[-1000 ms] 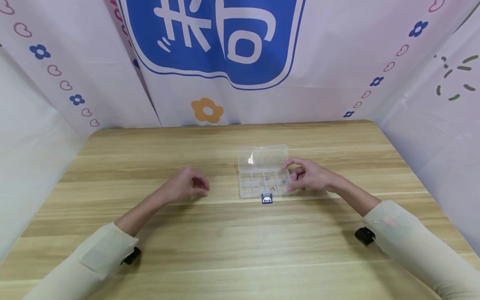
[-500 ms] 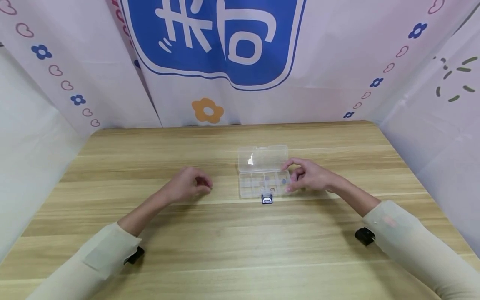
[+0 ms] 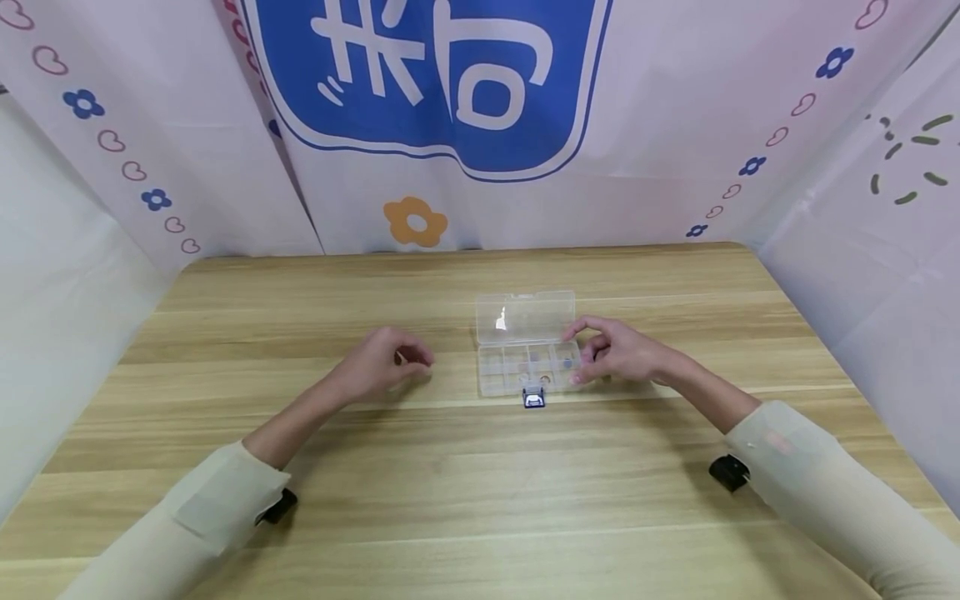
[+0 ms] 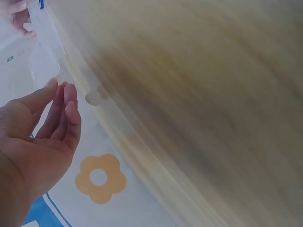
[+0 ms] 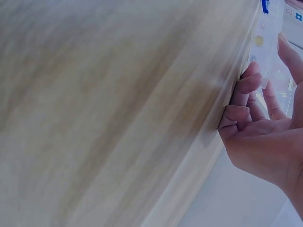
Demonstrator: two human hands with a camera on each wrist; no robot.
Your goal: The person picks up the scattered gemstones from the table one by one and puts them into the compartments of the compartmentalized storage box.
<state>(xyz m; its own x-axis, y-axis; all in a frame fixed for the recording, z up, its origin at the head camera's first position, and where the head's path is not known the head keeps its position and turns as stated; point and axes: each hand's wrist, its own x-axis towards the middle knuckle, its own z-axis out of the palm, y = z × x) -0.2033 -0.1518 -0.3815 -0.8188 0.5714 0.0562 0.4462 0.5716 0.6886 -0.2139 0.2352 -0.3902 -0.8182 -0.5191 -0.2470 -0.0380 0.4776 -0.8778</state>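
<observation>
A clear plastic compartment box point(image 3: 491, 369) lies on the table with its clear lid point(image 3: 525, 318) tilted back. Small items sit in some compartments, including a blue one point(image 3: 567, 362) and a gold-brown one point(image 3: 545, 379). At the front edge is a small blue-and-white piece point(image 3: 534, 398). My right hand point(image 3: 626, 352) grips the box's right end, thumb at the front corner and index finger near the hinge. Left of the box, my left hand point(image 3: 386, 362) hovers with fingers loosely bent, thumb and index tips close together. Nothing shows between them in the left wrist view.
The wood-grain table point(image 3: 465, 500) reaches back to a white printed cloth point(image 3: 652, 167), with more cloth at both sides. Black devices point(image 3: 729, 472) are strapped under both sleeves. A pale round spot point(image 4: 93, 98) shows beyond the left fingertips.
My left hand has moved a little right and away from me, closer to the box, its thumb and index tips drawing nearer each other. The right hand and the box have stayed put.
</observation>
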